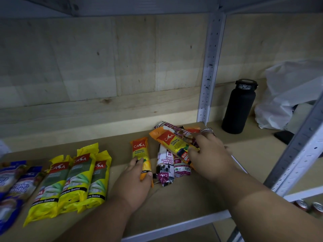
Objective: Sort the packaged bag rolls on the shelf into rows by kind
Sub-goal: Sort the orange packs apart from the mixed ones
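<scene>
Three yellow bag rolls (pixel 73 179) lie side by side on the brown shelf board (pixel 183 198), with blue rolls (pixel 15 186) to their left. My left hand (pixel 136 180) grips the near end of an orange roll (pixel 140 152) lying on the board. To its right is a small heap of purple-and-white drawstring rolls (pixel 166 165). My right hand (pixel 209 154) holds a second orange roll (pixel 172 142) that lies slanted on top of that heap.
A black bottle (pixel 238 107) stands behind the grey upright post (pixel 208 70), beside a white plastic bag (pixel 286 95). A dark flat object (pixel 284 136) lies at the right. A second post (pixel 297 154) slants at the right; cans (pixel 309 206) sit below.
</scene>
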